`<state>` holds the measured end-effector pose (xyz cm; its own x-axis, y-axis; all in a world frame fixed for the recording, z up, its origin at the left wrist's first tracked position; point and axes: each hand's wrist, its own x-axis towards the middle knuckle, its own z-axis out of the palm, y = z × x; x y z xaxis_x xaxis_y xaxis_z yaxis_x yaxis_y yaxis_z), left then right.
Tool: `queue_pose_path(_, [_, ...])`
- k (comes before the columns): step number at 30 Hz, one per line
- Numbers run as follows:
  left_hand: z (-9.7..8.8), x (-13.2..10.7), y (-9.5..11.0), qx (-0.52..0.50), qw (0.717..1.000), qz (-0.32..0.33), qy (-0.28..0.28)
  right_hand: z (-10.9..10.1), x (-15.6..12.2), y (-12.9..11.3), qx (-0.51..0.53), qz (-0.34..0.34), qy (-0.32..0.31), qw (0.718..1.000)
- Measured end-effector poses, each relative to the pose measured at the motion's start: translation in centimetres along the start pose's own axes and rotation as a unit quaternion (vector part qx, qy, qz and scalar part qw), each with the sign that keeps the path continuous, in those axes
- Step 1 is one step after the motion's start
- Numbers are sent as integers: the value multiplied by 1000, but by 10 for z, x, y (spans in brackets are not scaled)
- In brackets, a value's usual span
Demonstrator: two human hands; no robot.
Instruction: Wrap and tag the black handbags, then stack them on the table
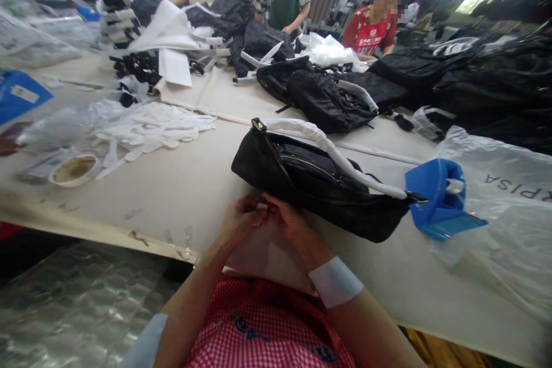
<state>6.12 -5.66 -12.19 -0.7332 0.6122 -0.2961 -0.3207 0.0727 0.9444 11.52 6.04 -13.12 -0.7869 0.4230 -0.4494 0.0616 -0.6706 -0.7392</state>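
Note:
A black handbag [362,213] stands on the table in front of me, its top open and a gold-toned zipper [310,162] showing inside. White wrapping covers its strap [319,137], which arches over the opening. Close to the bag's near lower edge, my left hand [240,217] and my right hand [288,218] meet, fingers bent and pinched together. Something small may be between the fingertips, but it is too blurred to name. The right fingers are very near the bag; whether they touch it I cannot tell.
To the right sit a blue holder [431,192] and a printed plastic bag [509,241]. At left lie a tape roll [74,170], white strips [159,126] and a blue box [21,98]. More black bags [328,98] are piled across the table, where several people work.

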Motion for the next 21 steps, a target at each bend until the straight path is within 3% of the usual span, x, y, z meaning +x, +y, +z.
queue_pose_path(16, [6, 3, 3, -24, 1000, -10, 5, -4, 3, 5, -14, -16, 10, 1000])
queue_pose_path(21, [7, 4, 6, 17, 1000, -14, 16, -6, 4, 7, -17, -4, -35, 999])
